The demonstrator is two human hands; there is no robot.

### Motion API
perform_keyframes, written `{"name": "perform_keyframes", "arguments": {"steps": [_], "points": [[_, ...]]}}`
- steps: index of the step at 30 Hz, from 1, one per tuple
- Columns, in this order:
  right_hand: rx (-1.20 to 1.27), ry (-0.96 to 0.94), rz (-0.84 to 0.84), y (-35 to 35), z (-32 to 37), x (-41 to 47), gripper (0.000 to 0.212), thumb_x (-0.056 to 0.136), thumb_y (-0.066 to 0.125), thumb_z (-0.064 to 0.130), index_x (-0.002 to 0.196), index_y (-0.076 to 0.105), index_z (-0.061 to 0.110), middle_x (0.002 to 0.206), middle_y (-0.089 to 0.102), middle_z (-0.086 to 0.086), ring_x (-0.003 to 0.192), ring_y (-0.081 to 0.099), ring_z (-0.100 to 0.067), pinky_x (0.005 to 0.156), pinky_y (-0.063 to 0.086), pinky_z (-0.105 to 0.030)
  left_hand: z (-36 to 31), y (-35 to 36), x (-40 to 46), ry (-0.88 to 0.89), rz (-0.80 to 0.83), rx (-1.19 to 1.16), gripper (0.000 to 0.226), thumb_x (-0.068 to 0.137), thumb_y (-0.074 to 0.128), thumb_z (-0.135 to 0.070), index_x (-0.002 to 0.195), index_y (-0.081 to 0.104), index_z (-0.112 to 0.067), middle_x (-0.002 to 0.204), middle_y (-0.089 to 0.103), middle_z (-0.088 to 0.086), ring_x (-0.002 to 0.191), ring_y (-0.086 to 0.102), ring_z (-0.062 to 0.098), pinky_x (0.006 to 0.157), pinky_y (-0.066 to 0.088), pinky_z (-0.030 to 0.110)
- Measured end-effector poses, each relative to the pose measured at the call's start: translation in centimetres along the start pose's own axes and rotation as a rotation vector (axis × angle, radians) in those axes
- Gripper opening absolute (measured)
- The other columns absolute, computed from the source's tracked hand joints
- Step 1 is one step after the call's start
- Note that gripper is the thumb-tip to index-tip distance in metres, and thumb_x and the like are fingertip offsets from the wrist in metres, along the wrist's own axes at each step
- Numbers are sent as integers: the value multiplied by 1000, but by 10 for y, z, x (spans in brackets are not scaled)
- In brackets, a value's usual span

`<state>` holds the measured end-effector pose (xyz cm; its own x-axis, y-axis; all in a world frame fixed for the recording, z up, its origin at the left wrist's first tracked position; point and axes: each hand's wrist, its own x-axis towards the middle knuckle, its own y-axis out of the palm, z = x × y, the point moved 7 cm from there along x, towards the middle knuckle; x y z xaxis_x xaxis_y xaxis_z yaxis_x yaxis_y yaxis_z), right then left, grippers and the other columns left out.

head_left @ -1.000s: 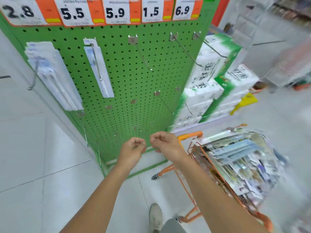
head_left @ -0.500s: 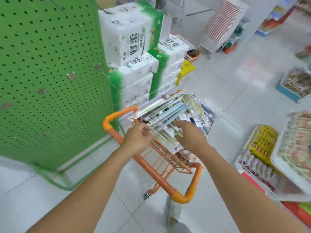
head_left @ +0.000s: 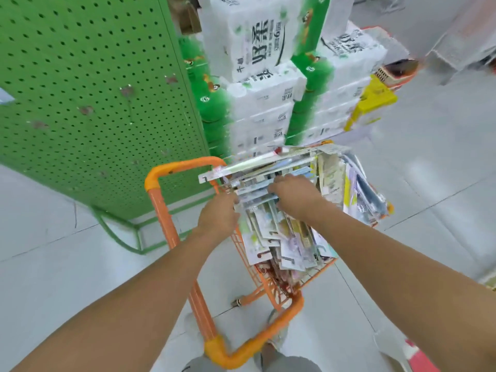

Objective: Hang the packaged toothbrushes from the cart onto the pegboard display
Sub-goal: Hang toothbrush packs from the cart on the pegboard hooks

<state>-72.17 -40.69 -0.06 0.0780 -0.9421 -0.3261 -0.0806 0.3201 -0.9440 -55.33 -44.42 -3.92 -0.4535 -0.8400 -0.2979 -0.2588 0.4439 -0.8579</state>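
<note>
An orange wire cart (head_left: 161, 210) stands in front of me, heaped with flat packaged toothbrushes (head_left: 271, 237). Both my hands are in the heap at its far end. My left hand (head_left: 218, 214) grips the left end of a small stack of blue and white packs (head_left: 257, 181). My right hand (head_left: 294, 196) curls its fingers over the same stack from the right. The green pegboard (head_left: 88, 76) rises at the left, and only its lower part shows, with bare peg mounts. No hung packs are in sight.
Stacked white and green tissue packs (head_left: 257, 65) tower just behind the cart, with a yellow pack (head_left: 373, 100) to their right. The pegboard's green base frame (head_left: 126, 237) juts onto the tiled floor left of the cart. My shoe (head_left: 276, 342) is under the cart handle.
I have turned from the pegboard to the cart. Both hands, empty a second ago, went into the heap and now hold a stack of packs.
</note>
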Motion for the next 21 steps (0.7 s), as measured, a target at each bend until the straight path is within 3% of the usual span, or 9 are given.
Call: {"name": "perform_keyframes", "arguments": {"steps": [3, 10, 13, 15, 17, 19, 21], "points": [[-98, -64, -42, 9, 8, 3, 40, 85, 58, 0, 121, 59, 17, 118, 61, -7, 108, 57, -29, 88, 43, -40, 1, 6, -2, 32, -22, -11, 19, 91, 59, -6, 108, 64, -11, 106, 59, 7, 100, 59, 28, 71, 40, 31], [-180, -135, -56, 7, 23, 9, 32, 81, 59, -4, 108, 67, 12, 116, 57, -8, 111, 53, -31, 90, 41, -40, 10, 13, -1, 95, -67, -49, 20, 97, 51, -4, 105, 69, -8, 105, 52, 4, 100, 56, 27, 81, 48, 39], [-139, -153, -155, -5, 22, 5, 15, 66, 74, 0, 73, 69, 12, 84, 62, -6, 79, 60, -30, 66, 39, -36, 10, 3, -8, 125, -139, -177, 23, 99, 54, -10, 115, 69, -10, 116, 61, 4, 106, 57, 23, 85, 45, 32], [-32, -160, -229, -15, 15, -2, 11, 64, 76, 4, 65, 67, 10, 74, 58, -5, 70, 59, -31, 62, 33, -32, 9, -11, -17, 91, -180, -340, 18, 98, 59, -16, 112, 69, -15, 115, 67, 0, 106, 61, 19, 85, 43, 28], [138, -119, -267, -30, 2, -14, 4, 78, 68, 12, 77, 70, 9, 80, 55, -3, 79, 59, -32, 64, 36, -34, 7, -32, -29, -24, -183, -618, 17, 96, 66, -24, 112, 67, -20, 111, 71, -6, 104, 64, 11, 85, 47, 27], [395, -46, -300, -50, -14, -28, 8, 84, 70, 19, 81, 67, 12, 80, 52, 3, 78, 57, -28, 65, 41, -35, 2, -51, -41, -151, -149, -952, 36, 89, 75, -30, 122, 60, -24, 112, 72, -10, 104, 66, 5, 79, 48, 22], [697, 10, -368, -73, -27, -43, 15, 82, 77, 15, 76, 63, 16, 73, 52, 4, 70, 53, -19, 62, 39, -34, -8, -68, -48, -157, -114, -1220, 62, 79, 81, -30, 134, 52, -24, 118, 72, -7, 110, 67, 9, 88, 51, 25]]}}
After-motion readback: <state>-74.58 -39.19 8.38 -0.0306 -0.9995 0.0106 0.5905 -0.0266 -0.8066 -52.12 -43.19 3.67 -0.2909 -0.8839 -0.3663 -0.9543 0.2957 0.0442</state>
